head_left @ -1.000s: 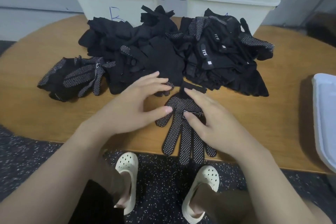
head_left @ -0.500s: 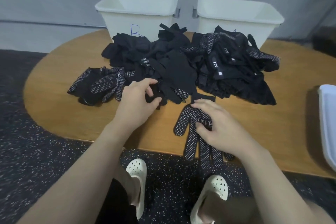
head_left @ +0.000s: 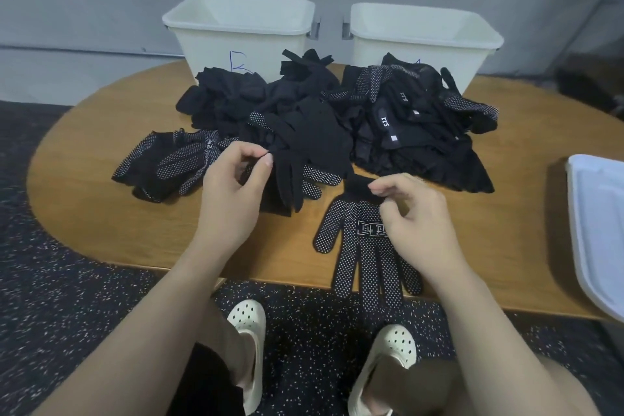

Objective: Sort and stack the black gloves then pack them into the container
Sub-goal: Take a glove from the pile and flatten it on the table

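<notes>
The left hand pinches the edge of a black glove at the near side of the heap, thumb and forefinger closed on the fabric. The right hand pinches the cuff of a dotted glove that lies flat, palm-dots up, on the desk, its fingers hanging over the near edge. A smaller bunch of dotted gloves sits to the left of the heap, and two white bins stand behind it, both apparently without gloves inside; a white lid or tray shows at the right edge. This looks like the sorting and stacking stage, with packing not yet begun. The next move likely calls for drawing the pinched glove free of the tangle and laying it squarely on the flat one, cuffs and fingers aligned.
</notes>
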Demonstrator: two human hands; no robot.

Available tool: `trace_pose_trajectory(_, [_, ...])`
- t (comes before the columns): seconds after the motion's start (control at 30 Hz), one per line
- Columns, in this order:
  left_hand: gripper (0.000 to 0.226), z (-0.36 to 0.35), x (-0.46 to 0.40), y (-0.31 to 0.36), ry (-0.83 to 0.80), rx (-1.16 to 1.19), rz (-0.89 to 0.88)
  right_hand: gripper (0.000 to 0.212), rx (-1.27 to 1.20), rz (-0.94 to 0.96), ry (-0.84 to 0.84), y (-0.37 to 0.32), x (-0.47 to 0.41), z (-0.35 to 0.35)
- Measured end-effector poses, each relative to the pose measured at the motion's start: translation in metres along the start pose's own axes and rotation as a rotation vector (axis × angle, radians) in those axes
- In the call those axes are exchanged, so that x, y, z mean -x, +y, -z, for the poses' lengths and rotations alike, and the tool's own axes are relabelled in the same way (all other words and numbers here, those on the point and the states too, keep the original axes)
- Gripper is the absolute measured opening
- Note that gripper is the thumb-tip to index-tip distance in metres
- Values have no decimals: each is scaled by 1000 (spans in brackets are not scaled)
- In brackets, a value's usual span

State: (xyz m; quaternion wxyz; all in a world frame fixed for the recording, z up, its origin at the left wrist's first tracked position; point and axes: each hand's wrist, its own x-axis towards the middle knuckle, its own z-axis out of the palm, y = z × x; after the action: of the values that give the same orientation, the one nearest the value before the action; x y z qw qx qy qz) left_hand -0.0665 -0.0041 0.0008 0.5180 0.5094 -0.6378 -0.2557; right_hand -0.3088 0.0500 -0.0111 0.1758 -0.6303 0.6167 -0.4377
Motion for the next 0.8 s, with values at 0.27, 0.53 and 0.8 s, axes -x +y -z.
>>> trace_pose_trajectory(0.27, [16, -2, -1, 6, -38, 596, 300, 33, -109, -1, -181, -17, 3, -23])
trace_pose_trajectory(0.53, [18, -11, 7, 20, -134, 877, 438, 48, -247, -90, -211, -29, 0, -38])
trace_pose_trajectory(0.8, [34, -12, 2, 21, -137, 959, 496, 13, -568, -162, -234, -28, -12, -24])
